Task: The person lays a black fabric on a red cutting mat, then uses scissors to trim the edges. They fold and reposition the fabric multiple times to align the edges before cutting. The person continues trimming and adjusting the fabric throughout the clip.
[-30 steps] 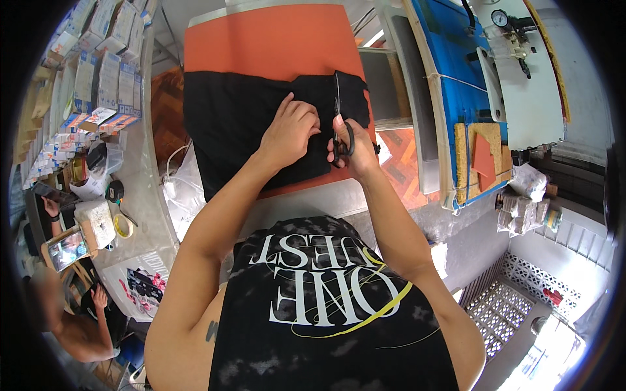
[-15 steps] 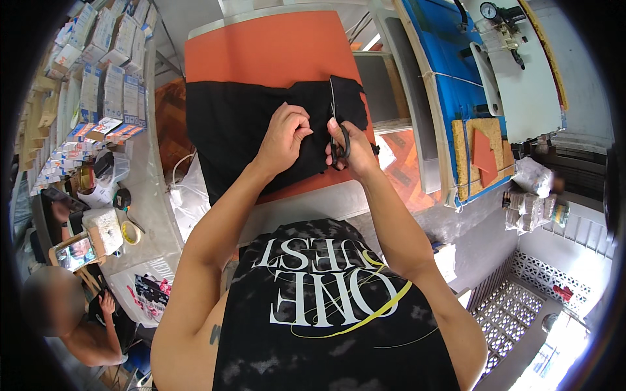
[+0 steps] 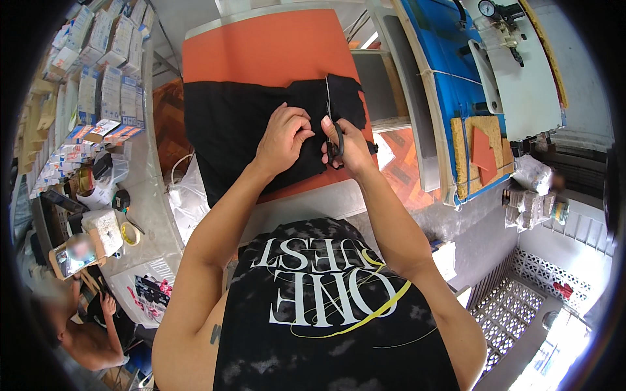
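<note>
Black fabric [image 3: 228,117] is spread over the near half of an orange board [image 3: 261,52]. On top of it, my left hand [image 3: 287,133] is closed, thumb and curled fingers pinching at the cloth; just what sits between the fingertips is partly hidden. To its right, my right hand [image 3: 345,146] grips dark-handled scissors [image 3: 336,148], fingers in the loops. The long metal blades point away from me and lie over the fabric near its right end, looking nearly closed. Cloth on both sides of the blades stays on the board.
Boxes [image 3: 98,98] fill shelving at the left. Below them a grey table [image 3: 153,215] carries tape, containers and a propped phone; a person [image 3: 91,332] sits at lower left. On the right stands a blue-topped machine [image 3: 450,98] with a pressure gauge [image 3: 487,8].
My right hand and the scissors have shifted slightly left, and the blades have come closer together. The left hand keeps its place. The person at lower left has leaned lower.
</note>
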Demonstrator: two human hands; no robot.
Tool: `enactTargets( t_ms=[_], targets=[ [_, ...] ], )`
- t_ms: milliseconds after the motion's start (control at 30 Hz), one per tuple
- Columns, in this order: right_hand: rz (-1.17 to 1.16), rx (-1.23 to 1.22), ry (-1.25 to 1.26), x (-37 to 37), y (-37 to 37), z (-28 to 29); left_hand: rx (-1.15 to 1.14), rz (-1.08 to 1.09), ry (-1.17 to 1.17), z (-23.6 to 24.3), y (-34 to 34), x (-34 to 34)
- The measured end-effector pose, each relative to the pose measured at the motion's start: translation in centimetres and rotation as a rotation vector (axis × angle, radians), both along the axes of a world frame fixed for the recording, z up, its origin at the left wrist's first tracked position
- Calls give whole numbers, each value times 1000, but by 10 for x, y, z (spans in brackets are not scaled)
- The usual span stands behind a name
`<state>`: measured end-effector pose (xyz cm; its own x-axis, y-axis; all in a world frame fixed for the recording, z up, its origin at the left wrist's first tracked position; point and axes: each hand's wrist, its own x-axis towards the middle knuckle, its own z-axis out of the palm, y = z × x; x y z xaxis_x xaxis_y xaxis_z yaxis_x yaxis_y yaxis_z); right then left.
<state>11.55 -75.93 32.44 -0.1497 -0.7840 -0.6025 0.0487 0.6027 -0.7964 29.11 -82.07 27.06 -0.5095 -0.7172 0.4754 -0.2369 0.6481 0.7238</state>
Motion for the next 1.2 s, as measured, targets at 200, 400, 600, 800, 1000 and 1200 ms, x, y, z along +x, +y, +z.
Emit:
enactTargets(
  t_ms=[200, 400, 600, 800, 1000, 1200],
  targets=[
    [-46, -30, -16, -2, 4, -2, 8, -8, -42, 1, 1, 1],
    [30, -48, -67, -7, 20, 4, -3, 17, -22, 0, 1, 0],
    [-1, -96, -68, -6, 16, 5, -10, 11, -17, 0, 1, 0],
    [2, -80, 4, -3, 8, 6, 9, 10, -12, 1, 1, 1],
    [22, -66, 75, -2, 0, 5, 20, 4, 2, 1, 1, 1],
    [31, 5, 62, -3, 3, 12, 13, 15, 15, 1, 1, 1]
  ],
)
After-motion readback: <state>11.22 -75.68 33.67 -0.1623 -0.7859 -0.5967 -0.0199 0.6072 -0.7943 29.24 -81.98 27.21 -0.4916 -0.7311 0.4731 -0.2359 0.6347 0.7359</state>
